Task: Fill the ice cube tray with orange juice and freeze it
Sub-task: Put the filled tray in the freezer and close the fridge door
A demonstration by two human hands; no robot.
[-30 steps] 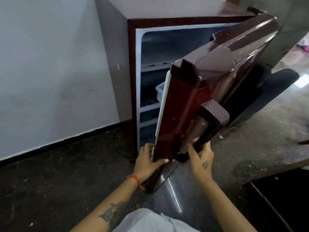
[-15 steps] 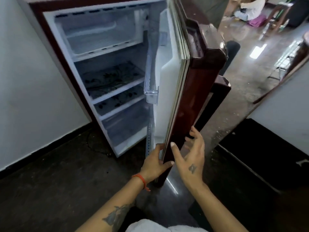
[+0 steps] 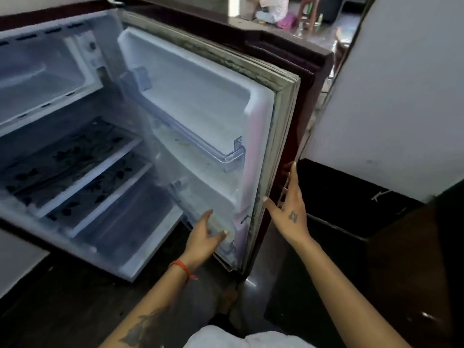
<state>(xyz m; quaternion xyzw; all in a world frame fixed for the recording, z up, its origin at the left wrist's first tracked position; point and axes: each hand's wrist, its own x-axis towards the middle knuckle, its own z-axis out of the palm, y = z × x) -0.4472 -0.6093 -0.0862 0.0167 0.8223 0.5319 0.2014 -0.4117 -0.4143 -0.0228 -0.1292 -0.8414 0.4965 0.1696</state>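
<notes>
A small maroon fridge stands open on the floor, its white inside bare of food. The freezer box sits at the top left, with two flower-patterned shelves below it. The fridge door swings wide to the right and shows its inner bins. My left hand is open, fingers touching the door's lower inner bin. My right hand is open with straight fingers against the door's outer edge. No ice cube tray or orange juice is in view.
A white wall with a black base strip stands close on the right of the door. A person sits on the floor far behind the fridge, near a stool. The floor is dark.
The door has swung from nearly shut to wide open. My left hand moved from the door's edge to its inner side, and my right hand left the handle for the outer edge.
</notes>
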